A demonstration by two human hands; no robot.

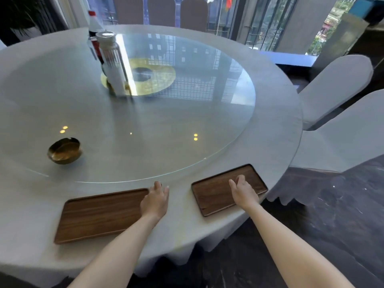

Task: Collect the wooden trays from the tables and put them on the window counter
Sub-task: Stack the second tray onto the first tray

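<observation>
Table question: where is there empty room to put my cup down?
Bare cloth shows between the two wooden trays, and left of the bigger one. The glass turntable is free between the brass bowl and its right rim. Its far left, by the bottles, is crowded.

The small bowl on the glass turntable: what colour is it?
The bowl is brassy gold, seen in the head view.

text: none legible | bottles (110, 59): labels perhaps printed, too blurred to read

Bare cloth lies open between the left hand (154, 201) and right hand (244, 193); beyond both, the round glass turntable (166, 132) rim rises.
</observation>
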